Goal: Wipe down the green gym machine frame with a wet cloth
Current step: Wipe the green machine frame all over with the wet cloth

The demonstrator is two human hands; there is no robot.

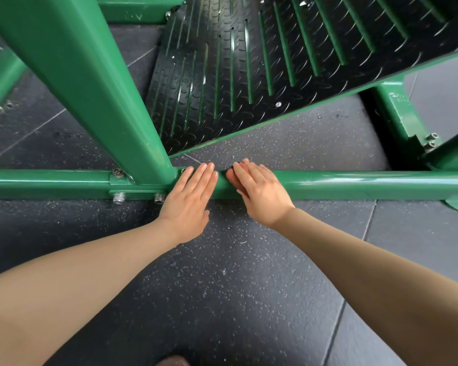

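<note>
Both hands lie on the low green bar (354, 184) of the frame, beside the upright (95, 83). The left hand (189, 196) rests flat, fingers straight. The right hand (259, 192) presses a dark cloth (229, 171), mostly hidden beneath it, onto the bar; fingers look nearly straight.

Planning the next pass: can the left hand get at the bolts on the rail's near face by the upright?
Probably yes. The left hand lies flat on the rail, right beside the bolts, with nothing in between.
</note>
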